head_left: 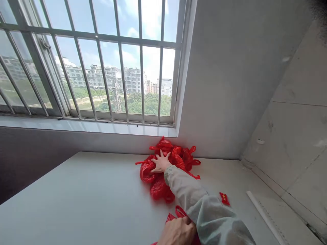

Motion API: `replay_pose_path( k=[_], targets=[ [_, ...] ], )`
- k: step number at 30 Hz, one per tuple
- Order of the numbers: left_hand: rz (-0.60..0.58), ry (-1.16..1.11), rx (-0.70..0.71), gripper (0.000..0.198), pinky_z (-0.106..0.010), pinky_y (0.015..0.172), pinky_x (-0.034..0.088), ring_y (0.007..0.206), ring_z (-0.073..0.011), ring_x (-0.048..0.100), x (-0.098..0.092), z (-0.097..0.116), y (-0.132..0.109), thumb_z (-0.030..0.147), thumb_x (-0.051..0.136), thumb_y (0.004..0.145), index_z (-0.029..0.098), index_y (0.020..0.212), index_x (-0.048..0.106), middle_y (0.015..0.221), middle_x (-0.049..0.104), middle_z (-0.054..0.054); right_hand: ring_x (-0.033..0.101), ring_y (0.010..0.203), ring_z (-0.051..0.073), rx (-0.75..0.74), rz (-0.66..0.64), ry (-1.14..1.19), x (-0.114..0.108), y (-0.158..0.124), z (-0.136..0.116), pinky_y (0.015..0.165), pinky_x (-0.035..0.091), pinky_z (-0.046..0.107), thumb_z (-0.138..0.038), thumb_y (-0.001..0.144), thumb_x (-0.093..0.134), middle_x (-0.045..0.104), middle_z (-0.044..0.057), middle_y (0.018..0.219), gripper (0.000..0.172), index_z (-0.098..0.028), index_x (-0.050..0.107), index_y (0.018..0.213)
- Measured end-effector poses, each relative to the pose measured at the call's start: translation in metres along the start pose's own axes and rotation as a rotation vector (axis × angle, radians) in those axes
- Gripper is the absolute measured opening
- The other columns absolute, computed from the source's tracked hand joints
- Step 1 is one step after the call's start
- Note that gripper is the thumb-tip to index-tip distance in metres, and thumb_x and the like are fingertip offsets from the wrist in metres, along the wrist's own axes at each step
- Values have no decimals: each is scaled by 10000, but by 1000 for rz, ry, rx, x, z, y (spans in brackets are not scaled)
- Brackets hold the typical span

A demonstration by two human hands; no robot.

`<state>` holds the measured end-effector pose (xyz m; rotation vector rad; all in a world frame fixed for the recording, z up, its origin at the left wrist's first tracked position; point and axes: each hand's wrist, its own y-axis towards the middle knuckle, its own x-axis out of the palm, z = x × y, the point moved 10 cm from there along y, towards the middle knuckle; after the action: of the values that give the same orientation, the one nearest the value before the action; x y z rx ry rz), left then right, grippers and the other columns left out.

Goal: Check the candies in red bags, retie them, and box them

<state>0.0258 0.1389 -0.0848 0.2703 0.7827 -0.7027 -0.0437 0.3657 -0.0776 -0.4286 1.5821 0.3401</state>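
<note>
My right hand reaches across the table with its fingers spread, resting on a heap of crumpled red plastic bags against the wall below the window. Several bag handles and knotted ends stick out of the heap. At the bottom edge my left hand is closed on another red plastic bag, whose loop shows above the fingers. My right sleeve covers part of both this bag and the heap.
The bags lie on a white tabletop. A small red packet and a long white strip lie on the right. Behind is a barred window with a tiled sill; a grey wall stands close at right.
</note>
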Motion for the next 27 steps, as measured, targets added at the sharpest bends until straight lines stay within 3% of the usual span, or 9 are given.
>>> replay_pose_path(
  k=[3, 6, 7, 10, 14, 17, 22, 24, 27],
  targets=[
    [6, 59, 40, 220, -316, 683, 481, 763, -244, 649, -25, 14, -23, 168, 562, 723, 239, 919, 632, 918, 720, -63, -13, 1469, 483, 47, -44, 7, 15, -21, 34, 984, 106, 848, -730, 734, 581, 328, 144, 1569, 877, -290, 409, 1474],
    [138, 75, -7, 322, -271, 725, 455, 795, -199, 609, -71, 19, -48, 99, 549, 600, 245, 882, 606, 903, 708, -1, 30, 1464, 494, 106, -72, 32, 28, -49, 62, 978, 141, 845, -729, 733, 579, 332, 156, 1565, 916, -283, 362, 1502],
    [197, 85, -23, 348, -261, 714, 447, 786, -186, 597, -89, 19, -55, 95, 524, 598, 248, 899, 606, 875, 699, 14, 55, 1462, 496, 123, -76, 44, 32, -59, 69, 981, 152, 840, -728, 736, 575, 331, 157, 1565, 923, -280, 346, 1510],
    [366, 82, -83, 160, -247, 654, 439, 712, -159, 588, -145, 13, -63, 217, 508, 747, 243, 869, 607, 832, 691, 30, 123, 1454, 495, 163, -80, 86, 41, -85, 88, 996, 174, 824, -728, 749, 561, 323, 154, 1570, 937, -277, 302, 1529],
    [635, 198, -312, 168, -235, 640, 463, 720, -167, 640, -220, -17, -42, 332, 625, 765, 251, 905, 669, 795, 706, 42, 152, 1457, 473, 198, -61, 126, 46, -109, 104, 1028, 177, 798, -710, 775, 544, 319, 147, 1575, 905, -282, 293, 1531],
    [732, 291, -399, 213, -284, 726, 484, 861, -221, 649, -254, -43, -2, 283, 677, 781, 195, 975, 681, 848, 697, -21, 165, 1458, 458, 212, -32, 141, 46, -119, 108, 1052, 143, 783, -716, 779, 538, 313, 148, 1578, 902, -282, 293, 1531],
    [734, 365, -466, 276, -410, 831, 548, 950, -211, 641, -266, -90, 60, 341, 620, 929, 142, 1121, 617, 1090, 649, -73, 134, 1470, 446, 223, 18, 163, 45, -124, 109, 1070, 74, 773, -719, 788, 534, 273, 168, 1592, 915, -267, 275, 1540],
    [775, 399, -464, 310, -448, 875, 541, 1022, -233, 625, -262, -101, 68, 337, 611, 937, 149, 1183, 593, 1184, 618, -92, 134, 1471, 448, 222, 36, 183, 44, -124, 109, 1069, 63, 772, -715, 785, 547, 254, 173, 1599, 926, -278, 254, 1547],
    [820, 442, -368, 358, -508, 952, 495, 1137, -274, 574, -243, -98, 72, 324, 612, 934, 160, 1247, 561, 1289, 564, -110, 136, 1472, 447, 220, 80, 223, 39, -125, 109, 1071, 47, 770, -683, 801, 564, 217, 175, 1611, 934, -292, 189, 1562]
  ],
)
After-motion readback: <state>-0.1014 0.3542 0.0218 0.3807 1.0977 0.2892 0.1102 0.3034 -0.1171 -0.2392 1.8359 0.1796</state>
